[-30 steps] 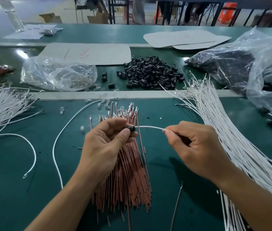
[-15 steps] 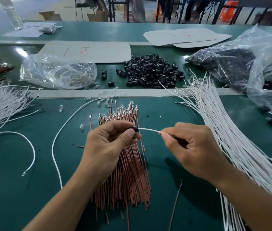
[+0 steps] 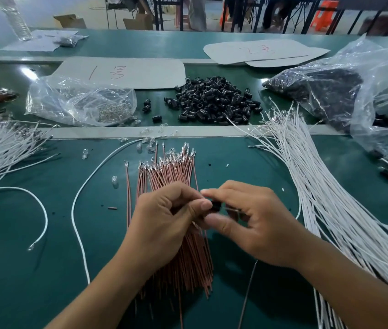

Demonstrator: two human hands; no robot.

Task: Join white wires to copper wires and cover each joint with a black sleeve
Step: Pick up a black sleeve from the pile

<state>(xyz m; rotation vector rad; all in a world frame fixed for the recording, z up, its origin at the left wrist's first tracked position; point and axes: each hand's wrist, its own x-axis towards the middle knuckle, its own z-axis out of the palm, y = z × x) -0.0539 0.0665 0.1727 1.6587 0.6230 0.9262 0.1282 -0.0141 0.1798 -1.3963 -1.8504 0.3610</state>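
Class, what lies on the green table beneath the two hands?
The bundle of copper-coloured wires sticks out past the left hand at both ends; its middle is covered. What lies beneath the right hand cannot be seen.

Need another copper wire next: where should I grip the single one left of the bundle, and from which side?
Probably pinch the single copper wire at mid-length, from above and from its left: it lies flat, bare mat on its left, the copper bundle close on its right. Leave the terminal at its far end free.
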